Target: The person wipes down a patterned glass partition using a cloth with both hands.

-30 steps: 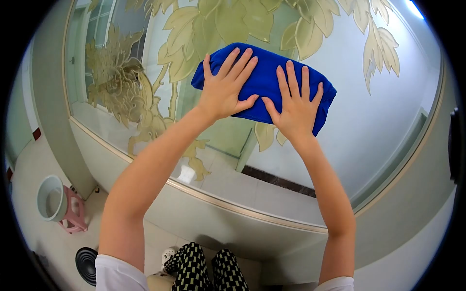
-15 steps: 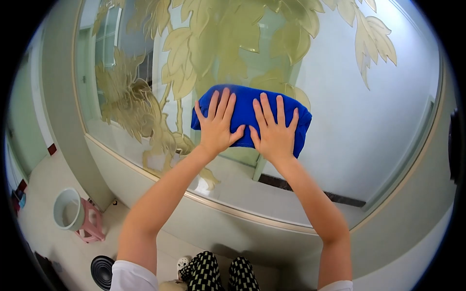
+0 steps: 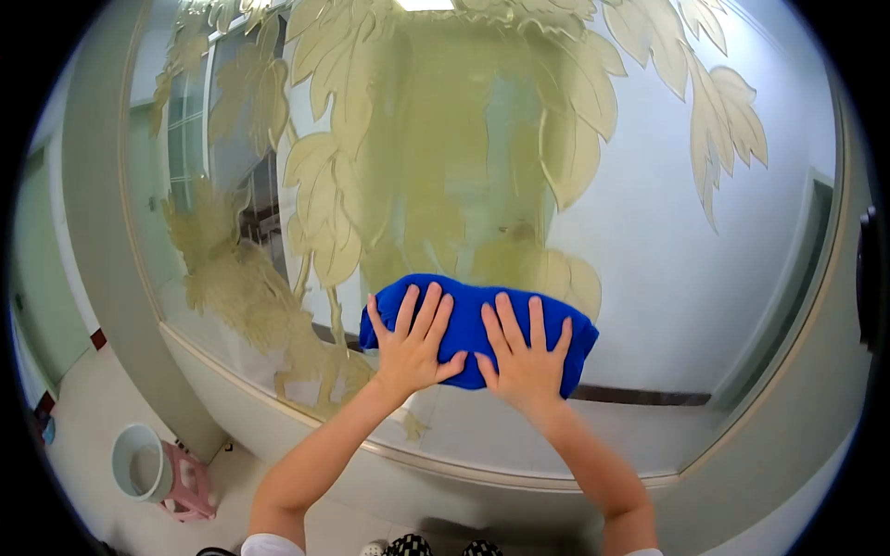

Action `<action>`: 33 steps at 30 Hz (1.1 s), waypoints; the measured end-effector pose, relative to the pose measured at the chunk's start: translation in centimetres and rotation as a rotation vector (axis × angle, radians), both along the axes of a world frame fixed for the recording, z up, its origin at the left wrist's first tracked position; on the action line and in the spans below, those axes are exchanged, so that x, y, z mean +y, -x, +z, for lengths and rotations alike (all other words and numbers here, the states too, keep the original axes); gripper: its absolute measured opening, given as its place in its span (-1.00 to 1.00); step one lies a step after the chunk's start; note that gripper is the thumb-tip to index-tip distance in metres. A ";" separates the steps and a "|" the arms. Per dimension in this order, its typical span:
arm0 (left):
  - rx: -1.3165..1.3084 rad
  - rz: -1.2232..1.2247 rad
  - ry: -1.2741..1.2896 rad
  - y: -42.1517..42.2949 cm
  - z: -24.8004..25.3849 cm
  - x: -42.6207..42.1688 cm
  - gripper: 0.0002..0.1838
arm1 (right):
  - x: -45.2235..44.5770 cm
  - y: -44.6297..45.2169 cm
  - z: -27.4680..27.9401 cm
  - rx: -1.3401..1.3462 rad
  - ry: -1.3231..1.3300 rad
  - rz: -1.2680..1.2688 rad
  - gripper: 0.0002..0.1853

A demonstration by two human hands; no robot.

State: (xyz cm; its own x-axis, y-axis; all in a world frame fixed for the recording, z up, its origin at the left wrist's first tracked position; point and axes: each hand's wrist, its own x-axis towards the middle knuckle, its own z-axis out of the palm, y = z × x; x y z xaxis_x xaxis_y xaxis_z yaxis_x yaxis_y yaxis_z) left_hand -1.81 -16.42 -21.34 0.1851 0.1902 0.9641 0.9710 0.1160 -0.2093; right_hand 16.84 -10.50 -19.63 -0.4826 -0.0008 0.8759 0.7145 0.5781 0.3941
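Observation:
A folded blue cloth lies pressed against a large glass panel etched with yellowish leaf shapes. My left hand rests flat on the left half of the cloth, fingers spread upward and thumb pointing inward. On its right half, my right hand is laid flat in the same way, its fingers apart. Neither hand curls around the cloth. Both arms reach up from the bottom of the view, and the glass right behind the cloth is hidden.
A beige frame strip runs along the lower edge of the glass. At lower left, a light-blue basin sits on a pink stool on the tiled floor. A pale column stands left of the panel.
Both hands and the blue cloth have moved down the glass together, nearer its lower edge. The view has tilted upward, showing less of the floor and legs.

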 end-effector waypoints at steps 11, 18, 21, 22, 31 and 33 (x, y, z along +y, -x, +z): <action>0.164 0.014 0.076 2.4 6.3 -2.5 -0.18 | -1.8 1.6 2.8 0.091 0.058 -0.021 -0.35; 0.093 -0.080 0.016 1.8 6.2 -3.3 -0.20 | -2.8 2.2 2.6 0.184 0.048 0.014 -0.33; 0.140 -0.082 -0.009 2.7 5.4 -3.2 -0.20 | -2.8 2.8 1.6 0.208 0.036 0.020 -0.32; 0.140 -0.096 0.003 2.9 5.3 -3.3 -0.19 | -2.7 3.0 1.3 0.213 0.027 0.030 -0.31; 0.117 -0.060 0.039 2.4 4.8 -1.7 -0.20 | -1.0 1.9 2.3 0.124 0.059 0.016 -0.28; 0.082 -0.042 0.041 2.4 4.2 -1.5 -0.20 | -0.6 1.8 2.0 0.115 0.023 0.022 -0.28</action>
